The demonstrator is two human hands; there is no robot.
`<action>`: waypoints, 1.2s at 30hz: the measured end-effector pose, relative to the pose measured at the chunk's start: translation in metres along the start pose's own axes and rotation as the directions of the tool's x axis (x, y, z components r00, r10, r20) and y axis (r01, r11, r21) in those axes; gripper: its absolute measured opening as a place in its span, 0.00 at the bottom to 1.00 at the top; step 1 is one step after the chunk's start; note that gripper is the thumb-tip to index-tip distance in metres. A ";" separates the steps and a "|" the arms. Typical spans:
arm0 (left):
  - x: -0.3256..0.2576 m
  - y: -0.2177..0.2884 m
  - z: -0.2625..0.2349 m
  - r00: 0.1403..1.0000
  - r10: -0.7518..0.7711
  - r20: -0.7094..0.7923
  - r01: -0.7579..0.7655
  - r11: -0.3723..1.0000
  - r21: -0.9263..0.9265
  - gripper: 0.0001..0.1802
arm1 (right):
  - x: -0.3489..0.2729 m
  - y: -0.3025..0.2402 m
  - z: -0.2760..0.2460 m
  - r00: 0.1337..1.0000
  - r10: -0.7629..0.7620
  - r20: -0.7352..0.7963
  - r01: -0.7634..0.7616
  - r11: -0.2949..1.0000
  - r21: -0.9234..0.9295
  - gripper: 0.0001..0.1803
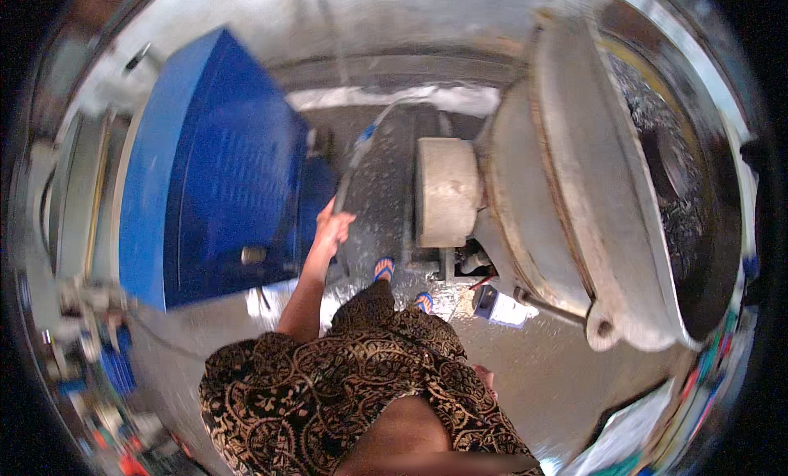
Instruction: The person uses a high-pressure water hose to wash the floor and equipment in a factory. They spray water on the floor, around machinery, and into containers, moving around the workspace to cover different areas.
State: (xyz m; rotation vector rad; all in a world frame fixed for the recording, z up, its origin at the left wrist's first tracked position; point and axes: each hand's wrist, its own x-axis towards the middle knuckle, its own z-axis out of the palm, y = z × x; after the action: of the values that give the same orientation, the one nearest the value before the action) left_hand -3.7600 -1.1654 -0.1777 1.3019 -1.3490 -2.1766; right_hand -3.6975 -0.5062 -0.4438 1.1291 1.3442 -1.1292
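My left hand (332,227) reaches forward and grips a thin grey hose (359,148) with a blue fitting, which runs up and away over the wet floor. The hand is beside the corner of a large blue metal cabinet (209,164). Only a small patch of what may be my right hand (486,379) shows at the edge of my brown patterned garment (345,386); its fingers are hidden. My feet in blue sandals (383,269) stand on the wet concrete just beyond the garment.
A big grey tilted drum machine (574,189) with a dark wet inside fills the right side, and a round grey hub (446,191) sticks out toward me. A small blue and white box (492,304) lies beneath it. Cluttered tools sit at the lower left (98,345).
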 end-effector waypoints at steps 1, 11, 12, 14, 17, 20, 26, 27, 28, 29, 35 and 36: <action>-0.002 0.002 0.000 0.999 0.015 -0.029 -0.015 1.000 0.006 0.39 | 0.021 -0.001 -0.012 0.989 0.146 0.020 -0.147 0.988 0.045 0.22; 0.026 0.017 -0.026 0.985 -0.159 0.069 0.162 0.986 -0.049 0.41 | -0.093 -0.158 0.029 0.912 -0.395 -0.111 0.360 0.900 -0.246 0.14; 0.041 0.018 -0.027 0.979 -0.191 0.068 0.195 0.979 -0.054 0.42 | -0.104 -0.165 0.047 0.909 -0.407 -0.096 0.381 0.900 -0.212 0.14; 0.075 0.026 -0.028 0.954 -0.237 0.182 0.255 0.963 -0.083 0.45 | -0.123 -0.165 0.085 0.928 -0.370 -0.047 0.350 0.907 -0.234 0.17; 0.127 0.020 -0.021 0.915 -0.293 0.279 0.331 0.938 -0.103 0.42 | -0.130 -0.143 0.117 0.956 -0.292 0.018 0.286 0.922 -0.262 0.17; 0.175 0.023 -0.011 0.854 -0.313 0.415 0.372 0.926 -0.067 0.39 | -0.143 -0.106 0.142 0.962 -0.122 0.243 0.146 0.986 -0.081 0.21; 0.226 0.016 0.007 0.801 -0.373 0.468 0.418 0.908 0.008 0.36 | -0.186 -0.041 0.172 0.982 -0.187 0.037 0.178 0.829 -0.529 0.25; 0.231 0.012 0.005 0.785 -0.368 0.498 0.419 0.908 0.011 0.36 | -0.190 -0.038 0.178 0.992 -0.127 0.011 0.115 0.856 -0.503 0.25; 0.234 0.007 0.002 0.776 -0.386 0.499 0.439 0.899 0.013 0.36 | -0.193 -0.038 0.183 0.996 -0.089 -0.004 0.076 0.876 -0.475 0.25; 0.237 0.000 -0.001 0.774 -0.393 0.497 0.452 0.892 0.003 0.36 | -0.196 -0.039 0.187 0.998 -0.057 -0.014 0.045 0.892 -0.450 0.24; 0.239 -0.033 -0.015 0.770 -0.357 0.529 0.487 0.864 -0.126 0.30 | -0.216 -0.044 0.193 0.999 0.025 -0.032 -0.035 0.934 -0.355 0.23; 0.238 -0.035 -0.015 0.780 -0.387 0.492 0.506 0.852 -0.132 0.29 | -0.219 -0.043 0.192 0.999 0.038 -0.030 -0.046 0.939 -0.341 0.22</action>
State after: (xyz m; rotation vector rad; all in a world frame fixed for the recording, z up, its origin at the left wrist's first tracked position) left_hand -3.8735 -1.3029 -0.3394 1.1467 -0.8789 -3.0207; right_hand -3.7042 -0.7130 -0.2345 0.9117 1.4609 -0.8125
